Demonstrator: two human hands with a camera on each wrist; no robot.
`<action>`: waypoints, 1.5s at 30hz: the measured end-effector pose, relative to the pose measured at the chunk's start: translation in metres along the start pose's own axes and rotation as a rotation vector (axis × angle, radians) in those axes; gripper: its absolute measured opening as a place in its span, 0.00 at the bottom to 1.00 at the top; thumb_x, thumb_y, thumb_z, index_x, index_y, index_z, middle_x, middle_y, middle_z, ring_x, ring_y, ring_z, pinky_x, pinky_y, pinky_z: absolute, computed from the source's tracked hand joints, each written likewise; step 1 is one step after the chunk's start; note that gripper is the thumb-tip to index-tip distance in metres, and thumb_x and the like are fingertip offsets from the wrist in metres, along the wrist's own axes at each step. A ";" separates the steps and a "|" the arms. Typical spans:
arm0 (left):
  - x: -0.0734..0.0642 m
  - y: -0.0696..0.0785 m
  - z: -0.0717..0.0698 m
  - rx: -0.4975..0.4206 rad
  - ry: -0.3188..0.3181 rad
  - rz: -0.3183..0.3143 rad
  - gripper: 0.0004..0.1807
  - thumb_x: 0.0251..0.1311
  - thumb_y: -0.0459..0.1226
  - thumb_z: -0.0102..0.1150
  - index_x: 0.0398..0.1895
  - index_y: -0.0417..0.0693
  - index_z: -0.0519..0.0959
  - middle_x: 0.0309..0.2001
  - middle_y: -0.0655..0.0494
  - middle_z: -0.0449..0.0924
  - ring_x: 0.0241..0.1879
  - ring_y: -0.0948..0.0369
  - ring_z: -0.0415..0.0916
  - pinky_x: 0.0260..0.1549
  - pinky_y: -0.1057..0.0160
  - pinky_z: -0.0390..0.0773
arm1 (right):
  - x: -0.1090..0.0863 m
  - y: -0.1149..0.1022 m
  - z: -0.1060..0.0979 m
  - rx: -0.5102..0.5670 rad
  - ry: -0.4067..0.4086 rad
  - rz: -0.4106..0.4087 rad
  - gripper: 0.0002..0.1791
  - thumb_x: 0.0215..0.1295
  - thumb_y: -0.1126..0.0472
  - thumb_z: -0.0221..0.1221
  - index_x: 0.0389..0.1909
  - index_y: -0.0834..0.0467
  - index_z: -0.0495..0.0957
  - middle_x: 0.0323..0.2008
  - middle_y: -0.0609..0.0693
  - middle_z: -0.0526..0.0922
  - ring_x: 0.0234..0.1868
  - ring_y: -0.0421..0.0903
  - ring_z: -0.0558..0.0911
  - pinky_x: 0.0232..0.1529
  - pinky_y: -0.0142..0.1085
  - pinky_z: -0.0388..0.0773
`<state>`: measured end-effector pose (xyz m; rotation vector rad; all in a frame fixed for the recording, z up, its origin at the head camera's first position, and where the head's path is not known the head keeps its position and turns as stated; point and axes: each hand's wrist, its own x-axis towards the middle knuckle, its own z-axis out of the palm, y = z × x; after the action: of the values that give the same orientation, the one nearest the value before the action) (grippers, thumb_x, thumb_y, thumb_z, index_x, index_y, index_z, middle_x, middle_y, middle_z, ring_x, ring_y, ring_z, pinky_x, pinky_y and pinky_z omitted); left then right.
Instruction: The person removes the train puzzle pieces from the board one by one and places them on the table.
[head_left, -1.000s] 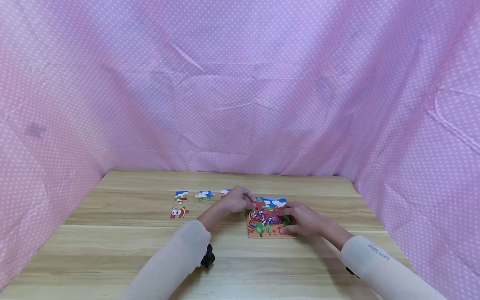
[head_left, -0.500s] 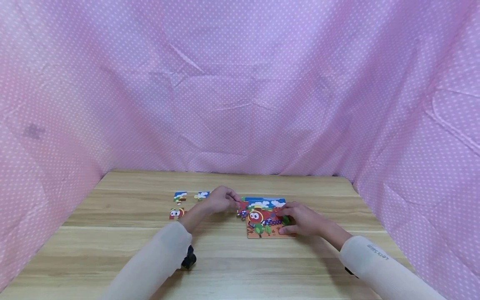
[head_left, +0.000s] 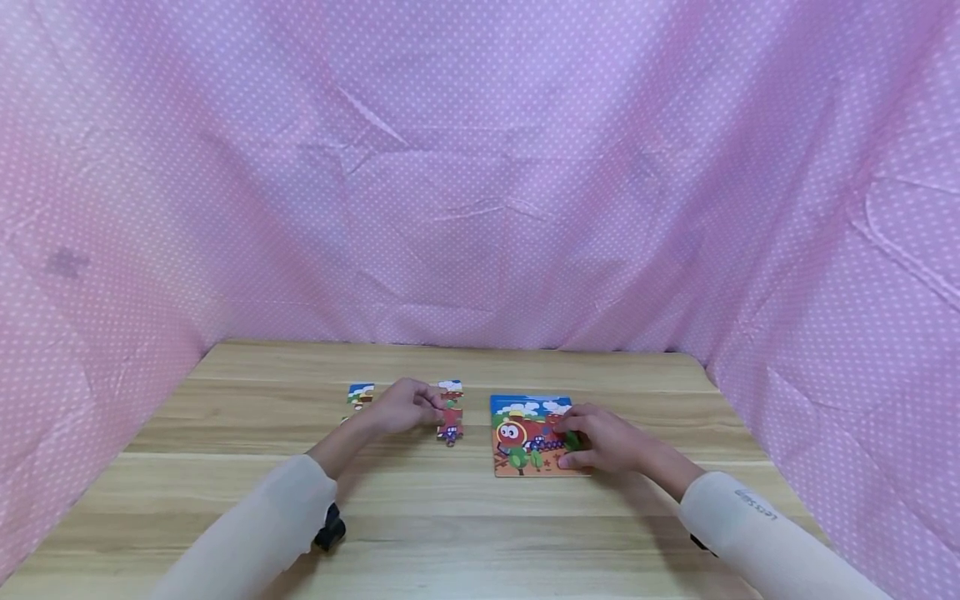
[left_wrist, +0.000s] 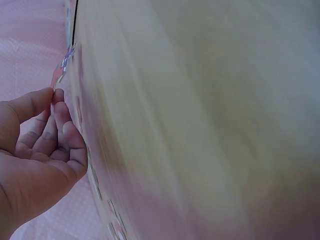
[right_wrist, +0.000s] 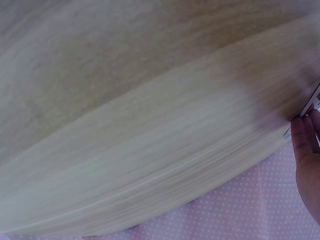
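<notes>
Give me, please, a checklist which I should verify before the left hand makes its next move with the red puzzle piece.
1. Left hand pinches the red puzzle piece: ok.
2. Red puzzle piece is apart from the puzzle board: ok.
3. Right hand touches the puzzle board's right side: ok.
4. Red puzzle piece is clear of the cloud piece just beyond it: cannot tell, they nearly meet in the head view.
5. Unblocked head view of the table around the left hand: not ok, hand and forearm cover part.
</notes>
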<state>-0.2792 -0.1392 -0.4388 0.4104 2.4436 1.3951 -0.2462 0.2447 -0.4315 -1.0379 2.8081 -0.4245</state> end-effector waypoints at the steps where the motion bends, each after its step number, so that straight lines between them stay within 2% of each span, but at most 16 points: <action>1: -0.002 -0.002 -0.002 0.003 0.003 0.001 0.02 0.65 0.30 0.64 0.39 0.43 0.82 0.38 0.55 0.83 0.38 0.59 0.77 0.36 0.64 0.75 | 0.000 0.000 0.000 0.000 0.000 0.000 0.30 0.65 0.42 0.67 0.61 0.57 0.81 0.59 0.55 0.79 0.59 0.53 0.77 0.62 0.53 0.75; 8: -0.013 -0.011 -0.015 0.033 0.010 0.002 0.02 0.66 0.31 0.64 0.40 0.42 0.82 0.36 0.54 0.84 0.36 0.59 0.77 0.33 0.62 0.75 | 0.000 0.000 0.000 0.004 -0.006 0.010 0.31 0.65 0.41 0.67 0.61 0.56 0.81 0.60 0.54 0.79 0.60 0.53 0.77 0.63 0.54 0.74; 18: -0.026 -0.020 -0.024 0.016 0.040 -0.056 0.04 0.65 0.30 0.64 0.41 0.42 0.82 0.38 0.53 0.84 0.36 0.58 0.76 0.32 0.62 0.75 | -0.002 0.002 0.002 0.001 0.007 0.009 0.31 0.65 0.40 0.67 0.62 0.55 0.81 0.60 0.54 0.79 0.59 0.52 0.77 0.62 0.53 0.75; 22: -0.030 -0.019 -0.028 0.033 0.049 -0.043 0.04 0.66 0.29 0.63 0.41 0.42 0.83 0.38 0.52 0.83 0.36 0.58 0.76 0.32 0.64 0.75 | -0.003 0.001 0.001 0.006 0.005 0.009 0.31 0.65 0.40 0.67 0.62 0.55 0.81 0.59 0.53 0.79 0.59 0.52 0.77 0.62 0.53 0.75; 32: -0.032 -0.027 -0.039 0.179 0.064 0.033 0.03 0.65 0.27 0.63 0.39 0.40 0.83 0.34 0.54 0.81 0.35 0.59 0.76 0.31 0.66 0.76 | -0.002 0.001 0.000 0.009 0.011 0.004 0.30 0.65 0.42 0.67 0.61 0.55 0.81 0.60 0.53 0.79 0.60 0.53 0.77 0.62 0.54 0.74; 37: -0.029 -0.033 -0.042 0.243 0.085 0.043 0.05 0.65 0.26 0.63 0.37 0.43 0.84 0.33 0.56 0.82 0.35 0.60 0.75 0.33 0.65 0.76 | -0.002 0.001 0.001 0.006 0.006 0.006 0.30 0.65 0.41 0.67 0.61 0.55 0.81 0.60 0.54 0.79 0.61 0.54 0.77 0.63 0.54 0.74; 45: -0.025 -0.036 -0.046 0.300 0.058 0.077 0.01 0.66 0.30 0.65 0.38 0.42 0.84 0.33 0.58 0.81 0.34 0.60 0.74 0.34 0.63 0.75 | -0.001 0.000 0.000 0.015 0.004 0.005 0.30 0.66 0.41 0.66 0.61 0.56 0.81 0.60 0.53 0.79 0.61 0.53 0.77 0.63 0.54 0.74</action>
<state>-0.2775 -0.2025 -0.4451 0.5421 2.7204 1.0815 -0.2454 0.2451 -0.4318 -1.0282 2.8060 -0.4472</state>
